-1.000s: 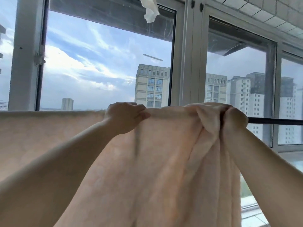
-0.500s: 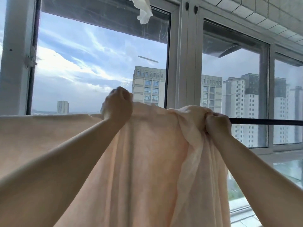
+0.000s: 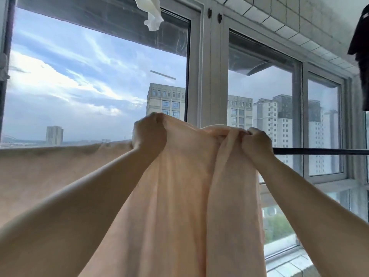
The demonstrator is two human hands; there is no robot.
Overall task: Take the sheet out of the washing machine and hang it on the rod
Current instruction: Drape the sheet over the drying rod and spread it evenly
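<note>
Mid-hang. Left hand (image 3: 148, 134) and right hand (image 3: 256, 141) each clenched on bunched peach sheet (image 3: 179, 196), frame centre, left part already draped over dark rod (image 3: 319, 151). Next, likely: pull bunch rightward along bare rod.

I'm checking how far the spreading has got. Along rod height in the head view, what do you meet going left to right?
Spread sheet → left hand gripping the raised fold → bunched sheet → right hand gripping it → bare rod.
</note>
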